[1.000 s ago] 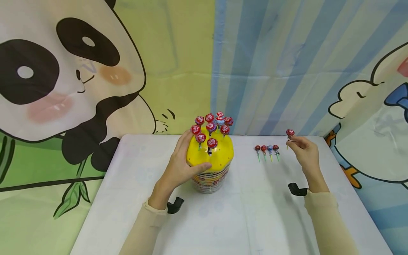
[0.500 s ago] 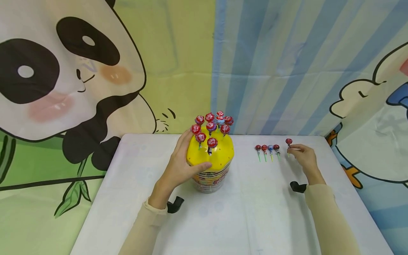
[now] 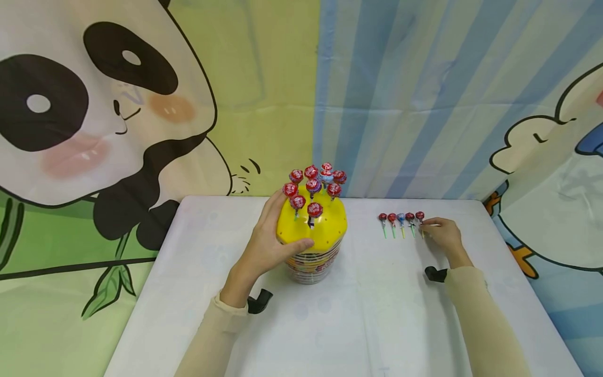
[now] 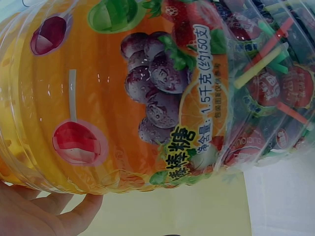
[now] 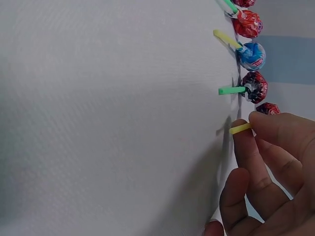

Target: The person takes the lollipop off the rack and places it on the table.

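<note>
Pinching a lollipop [image 3: 420,215] beside four others [image 3: 395,218], right hand [image 3: 440,234] fingers [image 5: 256,162]; left hand [image 3: 266,243] grips the tub [image 3: 311,246].

Red lollipop [image 3: 420,215], yellow stick, flat, ending row.

White desk [image 3: 358,324] is sitting against a printed cartoon backdrop. Big panda face [image 3: 94,104] on yellow-green is filling the left half, bamboo leaves [image 3: 105,290] showing low left. Blue-and-white stripes [image 3: 414,94] are running on the right, white cartoon bird [image 3: 556,157] at far right. Lighting is looking even, soft.
</note>
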`<state>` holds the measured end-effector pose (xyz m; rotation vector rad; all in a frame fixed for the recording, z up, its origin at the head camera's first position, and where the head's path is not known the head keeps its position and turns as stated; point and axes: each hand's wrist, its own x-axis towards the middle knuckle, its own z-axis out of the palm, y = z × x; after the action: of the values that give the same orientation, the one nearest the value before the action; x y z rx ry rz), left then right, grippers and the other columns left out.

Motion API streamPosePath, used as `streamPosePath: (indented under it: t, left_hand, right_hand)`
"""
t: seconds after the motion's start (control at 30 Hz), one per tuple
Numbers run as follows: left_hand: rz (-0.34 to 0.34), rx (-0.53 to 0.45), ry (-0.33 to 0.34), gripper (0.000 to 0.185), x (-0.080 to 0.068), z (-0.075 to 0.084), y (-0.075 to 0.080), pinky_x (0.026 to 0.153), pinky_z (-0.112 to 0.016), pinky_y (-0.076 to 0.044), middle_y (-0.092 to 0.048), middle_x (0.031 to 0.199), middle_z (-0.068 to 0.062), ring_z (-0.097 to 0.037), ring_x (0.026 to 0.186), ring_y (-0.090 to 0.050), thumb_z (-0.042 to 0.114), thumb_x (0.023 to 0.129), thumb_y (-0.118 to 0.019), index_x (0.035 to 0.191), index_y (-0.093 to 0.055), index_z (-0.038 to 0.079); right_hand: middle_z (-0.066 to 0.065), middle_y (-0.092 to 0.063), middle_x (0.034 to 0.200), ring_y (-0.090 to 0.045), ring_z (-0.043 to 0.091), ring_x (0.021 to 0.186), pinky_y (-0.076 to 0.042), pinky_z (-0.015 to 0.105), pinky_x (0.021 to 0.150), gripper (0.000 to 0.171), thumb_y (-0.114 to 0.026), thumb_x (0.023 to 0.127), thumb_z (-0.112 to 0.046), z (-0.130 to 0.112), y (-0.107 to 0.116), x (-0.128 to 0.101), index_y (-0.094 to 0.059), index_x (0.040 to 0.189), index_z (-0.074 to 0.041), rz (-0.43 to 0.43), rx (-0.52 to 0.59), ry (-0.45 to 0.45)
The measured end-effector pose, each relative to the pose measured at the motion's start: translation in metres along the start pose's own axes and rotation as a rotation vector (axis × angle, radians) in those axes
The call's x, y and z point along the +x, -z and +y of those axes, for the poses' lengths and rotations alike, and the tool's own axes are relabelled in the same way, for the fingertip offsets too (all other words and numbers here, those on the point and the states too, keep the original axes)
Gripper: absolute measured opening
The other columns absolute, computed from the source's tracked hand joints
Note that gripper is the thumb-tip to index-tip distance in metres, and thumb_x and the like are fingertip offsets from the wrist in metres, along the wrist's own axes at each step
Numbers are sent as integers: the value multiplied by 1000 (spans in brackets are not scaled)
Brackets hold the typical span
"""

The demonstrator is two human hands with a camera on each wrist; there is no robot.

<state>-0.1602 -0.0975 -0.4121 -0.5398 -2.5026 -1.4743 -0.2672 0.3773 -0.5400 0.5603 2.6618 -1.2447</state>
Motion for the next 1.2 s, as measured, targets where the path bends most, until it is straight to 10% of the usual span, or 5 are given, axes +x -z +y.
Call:
streamPosePath:
  t: [0.87, 1.2]
  left_hand:
    - [1, -15, -14, 105, 2, -1, -1, 102, -50, -45, -15, 161, 16, -21, 135, -40, 60, 75, -80, 158, -16, 46]
    - [0, -14, -11, 105, 0, -1, 0, 103, -53, -43, -14, 162, 14, -22, 137, -38, 59, 76, -80, 158, -16, 44]
  right_hand:
    - [27, -56, 129, -51, 36, 105, -46, 44, 82, 42, -62, 98, -27, -6, 0, -3, -63, 127, 2, 17, -63, -9]
    - [17, -65, 115, -58, 30, 100, -48, 38, 74, 41, -63, 99, -35, -60, -6, -53, -66, 128, -5, 131, 88, 263]
